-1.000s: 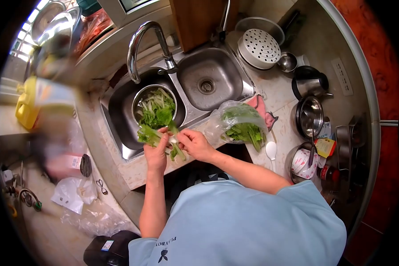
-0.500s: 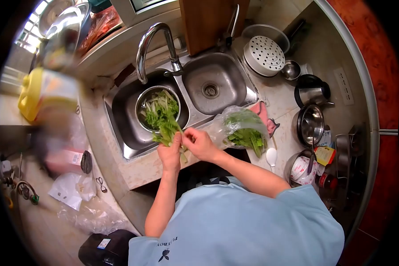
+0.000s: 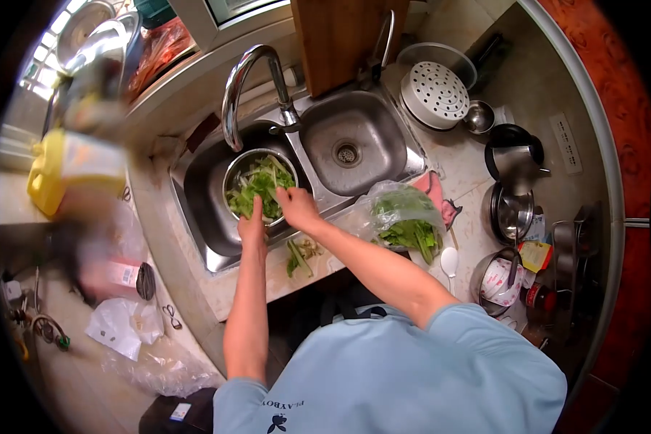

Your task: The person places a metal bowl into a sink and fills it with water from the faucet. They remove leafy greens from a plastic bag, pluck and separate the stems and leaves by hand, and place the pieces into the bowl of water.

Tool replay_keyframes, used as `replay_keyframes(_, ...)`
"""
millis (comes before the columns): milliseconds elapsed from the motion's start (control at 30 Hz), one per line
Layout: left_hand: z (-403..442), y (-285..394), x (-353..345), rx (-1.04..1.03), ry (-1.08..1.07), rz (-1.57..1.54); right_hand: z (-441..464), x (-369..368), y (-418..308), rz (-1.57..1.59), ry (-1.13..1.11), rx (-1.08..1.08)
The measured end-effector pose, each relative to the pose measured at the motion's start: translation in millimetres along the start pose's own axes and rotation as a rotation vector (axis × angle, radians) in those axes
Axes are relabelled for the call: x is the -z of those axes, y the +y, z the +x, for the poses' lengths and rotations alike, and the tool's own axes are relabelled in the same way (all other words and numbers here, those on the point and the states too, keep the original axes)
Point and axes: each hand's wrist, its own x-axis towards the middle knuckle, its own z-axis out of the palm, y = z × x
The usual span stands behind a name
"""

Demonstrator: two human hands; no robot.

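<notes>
Leafy greens [image 3: 271, 173] with pale stalks fill a round metal bowl [image 3: 294, 166] in the left basin of the sink [image 3: 195, 181]. At the bowl's near edge, my left hand [image 3: 252, 228] is closed on some greens, its thumb pointing up. My right hand [image 3: 299, 208] reaches over the near right rim, fingers pinched around greens; the exact grip is partly hidden. Trimmed scraps of greens [image 3: 300, 257] lie on the counter just below my hands. To the right, a clear plastic bag [image 3: 390, 206] holds more leafy greens [image 3: 412, 235].
A curved faucet [image 3: 231, 94] arches over the left basin. Right of the sink stand a white perforated steamer basket [image 3: 435, 94], a pink cloth [image 3: 434, 192], a white spoon [image 3: 449, 260] and metal pans [image 3: 513, 210]. Plastic bags [image 3: 126, 325] and a yellow jug [image 3: 47, 173] are at left.
Both hands have moved forward from the counter edge to the bowl, taking the greens they held with them. Scraps on the counter, earlier mostly hidden by my hands, now show.
</notes>
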Motion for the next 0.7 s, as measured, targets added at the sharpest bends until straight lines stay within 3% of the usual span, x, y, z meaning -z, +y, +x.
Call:
replay_keyframes(33,41.8,-21.4,4.5,-0.066,0.043,0.217,5.4,-5.5,4.8,-0.059,-0.011,0.004)
replay_keyframes(67,83.9,-52.5,4.3,-0.278,0.2,0.391,-12.5,-2.2,-2.5,0.015,-0.07,-0.018)
replay_keyframes(133,94.3,-39.8,3.1,-0.415,0.021,0.611,-46.1,9.8,2.9,0.104,-0.29,0.017)
replay_keyframes(167,118.6,-53.1,-1.0,-0.583,0.033,0.803,-65.6,7.2,21.0,0.134,-0.269,0.027)
replay_keyframes(200,121.1,-51.1,-12.4,-0.579,0.021,0.988,-80.4,23.8,21.2,0.041,-0.372,-0.093)
replay_keyframes(267,112.7,-30.2,-39.2,-0.441,-0.082,1.249,-108.6,45.6,23.7,0.016,-0.374,-0.19)
replay_keyframes(333,130.9,-39.7,-63.2,-0.397,-0.054,1.338,-124.6,62.7,33.2,0.024,-0.404,-0.265)
replay_keyframes(433,148.8,-47.7,-55.8,-0.402,-0.071,1.385,-134.9,73.2,51.3,0.019,-0.398,-0.338)
replay_keyframes(500,165.4,-55.1,-44.7,-0.644,-0.007,1.364,-136.9,73.9,57.7,0.052,-0.392,-0.362)
replay_keyframes(533,177.0,-59.7,-36.8,-0.645,-0.01,1.377,-136.6,74.4,55.9,0.065,-0.391,-0.367)
replay_keyframes(600,186.0,-58.1,-28.5,-0.65,0.065,1.096,-135.1,78.3,50.9,0.074,-0.392,-0.338)
replay_keyframes(633,177.4,-45.8,-24.8,-0.511,0.037,0.89,-134.8,79.1,51.8,0.077,-0.38,-0.351)
replay_keyframes(667,179.4,-45.4,-21.5,-0.517,0.031,0.903,-133.3,80.8,53.4,0.09,-0.373,-0.354)
replay_keyframes(700,185.3,-49.1,-10.7,-0.491,-0.025,0.627,-133.1,83.1,54.8,0.078,-0.356,-0.342)
